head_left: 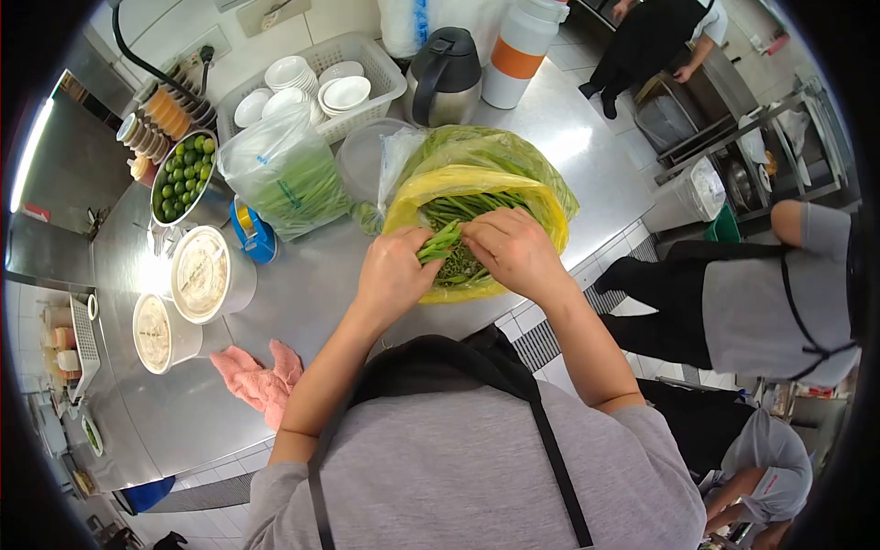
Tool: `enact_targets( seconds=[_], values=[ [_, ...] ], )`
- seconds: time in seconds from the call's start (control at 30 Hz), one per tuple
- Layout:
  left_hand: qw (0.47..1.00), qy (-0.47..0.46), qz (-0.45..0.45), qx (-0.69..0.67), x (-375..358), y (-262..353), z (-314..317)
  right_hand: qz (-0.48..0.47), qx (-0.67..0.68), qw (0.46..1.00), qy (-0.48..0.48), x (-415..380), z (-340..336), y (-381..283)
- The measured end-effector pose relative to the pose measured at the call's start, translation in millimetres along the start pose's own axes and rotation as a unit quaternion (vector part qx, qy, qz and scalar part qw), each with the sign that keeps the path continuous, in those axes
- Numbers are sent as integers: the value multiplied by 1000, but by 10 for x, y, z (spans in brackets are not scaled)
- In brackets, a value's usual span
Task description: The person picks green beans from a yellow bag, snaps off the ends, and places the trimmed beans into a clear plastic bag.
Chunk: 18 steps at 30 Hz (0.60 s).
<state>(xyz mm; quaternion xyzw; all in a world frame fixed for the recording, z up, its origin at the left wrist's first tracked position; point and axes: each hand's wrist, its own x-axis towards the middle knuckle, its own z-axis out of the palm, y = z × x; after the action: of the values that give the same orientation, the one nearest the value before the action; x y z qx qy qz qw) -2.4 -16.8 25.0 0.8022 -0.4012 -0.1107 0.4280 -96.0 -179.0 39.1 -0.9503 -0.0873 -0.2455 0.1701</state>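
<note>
A yellow plastic bag [403,207] stands with its mouth open on the steel table, holding long green beans [486,203] and thinner green stems. Over its mouth, my left hand [397,266] is closed round a short bunch of green beans [442,243]. My right hand [515,252] pinches at the right end of the same bunch, fingertips close to the left ones. Its fingers partly hide what they grip. Left of the yellow bag lies a clear bag of green vegetables [284,174].
On the steel table [302,284] are a pink cloth [259,376], two lidded tubs [203,273], a bowl of limes [186,179], a blue tape dispenser [253,231], a crate of white bowls [385,87] and a thermal jug [444,78]. Several co-workers stand to the right.
</note>
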Motion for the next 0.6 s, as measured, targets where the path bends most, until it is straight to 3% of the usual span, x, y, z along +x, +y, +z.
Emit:
enact_targets(
  seconds=[0.07,0.17,0.2,0.23,0.27,0.33,0.37,0.4,0.43,0.47,0.5,0.53,0.6],
  values=[
    [1000,-10,4,20,-13,17,-4,11,11,1000,25,-44,-1,-1],
    [996,31,82,31,-33,49,14,25,50,998,25,-90,28,-26],
    [997,22,65,-25,-32,120,-8,145,252,956,33,-113,52,-47],
    [995,13,48,-81,-35,160,-21,256,441,859,39,-127,65,-59],
    [996,13,49,-80,-41,157,-20,255,441,859,40,-114,28,-40],
    [999,-29,22,-38,-79,125,-11,298,674,651,184,-82,-82,27],
    [999,-28,24,-36,-102,101,-3,295,675,651,186,-67,-86,65],
    [987,-11,-52,-152,-131,68,11,325,530,773,123,-61,-78,105],
    [956,5,-129,-265,-152,32,26,346,363,863,56,-79,-55,130],
    [956,2,-126,-265,-150,-25,18,210,136,967,46,-104,36,143],
    [920,-8,-158,-359,-136,-93,-8,211,134,967,50,-141,140,158],
    [874,-17,-189,-448,-115,-120,-30,200,18,980,2,-182,258,174],
    [857,-13,-206,-471,-98,-42,-57,187,-145,970,-65,-226,513,276]
  ],
)
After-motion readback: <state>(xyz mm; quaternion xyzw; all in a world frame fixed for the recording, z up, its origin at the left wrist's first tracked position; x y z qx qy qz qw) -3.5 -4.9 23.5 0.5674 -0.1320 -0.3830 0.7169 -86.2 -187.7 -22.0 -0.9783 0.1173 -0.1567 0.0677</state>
